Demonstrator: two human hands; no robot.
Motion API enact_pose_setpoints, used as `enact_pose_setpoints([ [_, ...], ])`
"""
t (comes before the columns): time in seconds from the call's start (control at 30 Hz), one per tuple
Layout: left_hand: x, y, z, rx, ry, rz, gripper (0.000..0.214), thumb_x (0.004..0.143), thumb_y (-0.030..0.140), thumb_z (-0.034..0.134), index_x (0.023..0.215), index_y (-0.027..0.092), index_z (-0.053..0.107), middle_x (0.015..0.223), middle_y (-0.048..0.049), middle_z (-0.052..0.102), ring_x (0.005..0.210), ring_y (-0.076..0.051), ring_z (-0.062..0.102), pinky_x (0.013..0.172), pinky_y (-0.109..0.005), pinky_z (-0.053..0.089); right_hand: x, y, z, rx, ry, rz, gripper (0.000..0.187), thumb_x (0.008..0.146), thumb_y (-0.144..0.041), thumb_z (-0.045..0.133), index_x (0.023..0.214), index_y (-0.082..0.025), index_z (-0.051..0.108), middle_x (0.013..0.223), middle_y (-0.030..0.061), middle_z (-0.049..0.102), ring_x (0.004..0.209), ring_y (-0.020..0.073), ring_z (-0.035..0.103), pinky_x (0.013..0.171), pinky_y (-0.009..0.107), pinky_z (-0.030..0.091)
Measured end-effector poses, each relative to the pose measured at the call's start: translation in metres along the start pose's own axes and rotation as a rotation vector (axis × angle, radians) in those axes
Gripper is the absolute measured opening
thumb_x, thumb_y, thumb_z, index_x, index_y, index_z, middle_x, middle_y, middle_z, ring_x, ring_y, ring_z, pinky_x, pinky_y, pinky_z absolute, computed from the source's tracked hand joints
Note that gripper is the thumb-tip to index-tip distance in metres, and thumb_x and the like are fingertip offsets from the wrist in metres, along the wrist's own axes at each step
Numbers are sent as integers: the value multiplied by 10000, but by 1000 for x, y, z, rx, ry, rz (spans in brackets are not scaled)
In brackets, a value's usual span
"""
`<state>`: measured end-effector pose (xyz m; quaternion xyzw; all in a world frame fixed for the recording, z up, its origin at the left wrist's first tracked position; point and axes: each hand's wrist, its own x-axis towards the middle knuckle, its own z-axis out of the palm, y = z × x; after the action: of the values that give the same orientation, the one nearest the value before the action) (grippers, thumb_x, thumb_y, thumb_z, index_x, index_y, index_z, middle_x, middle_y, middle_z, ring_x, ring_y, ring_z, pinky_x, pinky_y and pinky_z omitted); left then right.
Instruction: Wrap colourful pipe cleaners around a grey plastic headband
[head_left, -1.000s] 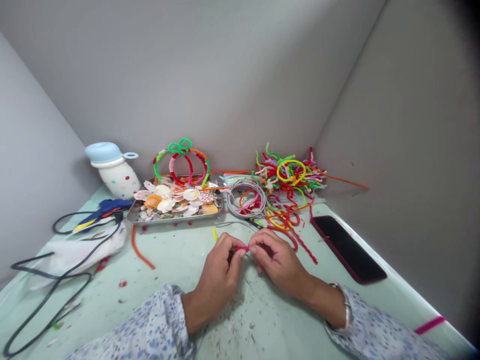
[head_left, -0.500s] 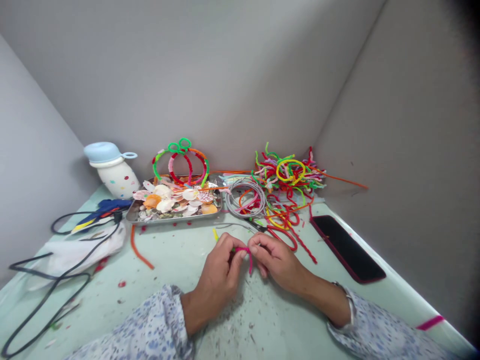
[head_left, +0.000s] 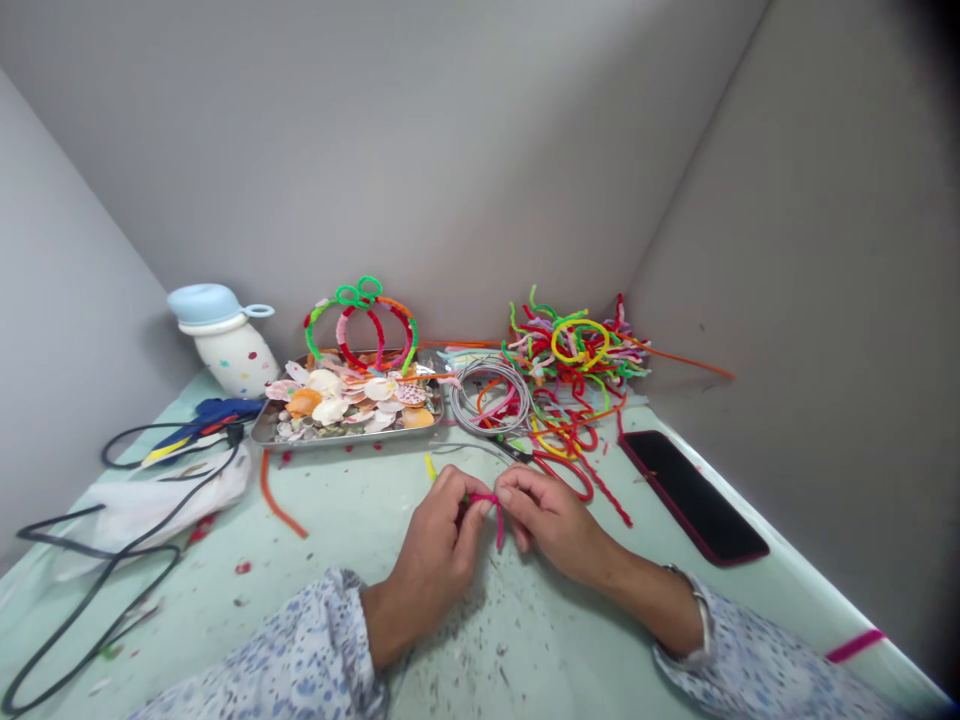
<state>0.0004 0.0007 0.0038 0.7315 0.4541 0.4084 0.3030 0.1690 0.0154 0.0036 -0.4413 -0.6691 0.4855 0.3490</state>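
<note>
My left hand (head_left: 439, 545) and my right hand (head_left: 547, 520) meet over the pale green table (head_left: 352, 520), fingertips pinched together. Between them is a short pink pipe cleaner (head_left: 491, 507), its free end bent down past my right thumb. Both hands are closed on it. A pile of coloured pipe cleaners (head_left: 574, 375) lies just beyond my right hand. A coil of grey wire (head_left: 491, 395) sits beside that pile.
A metal tray (head_left: 349, 437) of seashells stands at the back, with a pipe-cleaner hoop (head_left: 364, 320) behind it. At left are a white jar (head_left: 229, 345), a blue glue gun (head_left: 202, 420), black cable (head_left: 97, 580) and a white bag (head_left: 150, 500). A dark phone (head_left: 694, 495) lies at right.
The pink pipe cleaner's free end has turned downward between my fingertips. Both hands have stayed in nearly the same place.
</note>
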Motion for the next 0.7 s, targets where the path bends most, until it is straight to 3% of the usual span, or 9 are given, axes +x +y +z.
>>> enact_pose_setpoints([
  [0.2, 0, 2, -1, -8, 0, 2, 151, 898, 232, 428, 828, 177, 549, 801, -28, 516, 745, -153, 483, 675, -275, 374, 0, 3, 1, 19, -24, 4, 279, 930, -399, 419, 806, -176, 532, 472, -69, 446, 443, 90, 415, 486, 206, 370],
  [0.3, 0, 1, -1, -30, 6, -14, 151, 900, 242, 431, 834, 176, 551, 810, -28, 526, 756, -153, 488, 682, -274, 376, 1, 3, 1, -17, 30, -43, 284, 933, -388, 417, 801, -176, 551, 518, -52, 460, 472, 97, 445, 516, 222, 406],
  [0.4, 1, -2, -1, -73, 27, -75, 160, 910, 268, 420, 866, 177, 545, 843, -32, 547, 787, -156, 505, 689, -273, 383, 1, 3, 2, -124, 181, -175, 240, 938, -328, 410, 873, -176, 584, 802, 24, 569, 581, 100, 516, 606, 252, 460],
  [0.47, 2, -3, -1, -107, 47, -122, 172, 916, 293, 415, 905, 182, 547, 871, -34, 561, 804, -158, 517, 689, -272, 388, 0, 3, 2, -209, 281, -268, 181, 924, -280, 436, 992, -192, 579, 1026, 69, 553, 693, 117, 551, 672, 276, 481],
  [0.53, 3, -4, -2, -130, 62, -144, 191, 917, 311, 415, 946, 189, 559, 896, -33, 566, 817, -159, 527, 693, -273, 393, 0, 2, 2, -276, 364, -341, 180, 900, -248, 474, 1052, -206, 559, 1119, 88, 516, 821, 150, 560, 727, 295, 486],
  [0.6, 3, -5, -2, -136, 72, -143, 206, 914, 317, 421, 963, 195, 579, 904, -32, 565, 823, -161, 533, 697, -274, 395, -1, 2, 2, -319, 418, -382, 146, 885, -233, 497, 1013, -204, 562, 1096, 91, 519, 905, 176, 549, 745, 299, 482],
  [0.7, 5, -6, -3, -138, 79, -138, 214, 906, 316, 436, 963, 197, 605, 899, -32, 567, 818, -163, 539, 691, -274, 398, -1, 1, 2, -373, 391, -387, 92, 885, -218, 502, 909, -196, 587, 950, 72, 562, 857, 176, 554, 715, 291, 469],
])
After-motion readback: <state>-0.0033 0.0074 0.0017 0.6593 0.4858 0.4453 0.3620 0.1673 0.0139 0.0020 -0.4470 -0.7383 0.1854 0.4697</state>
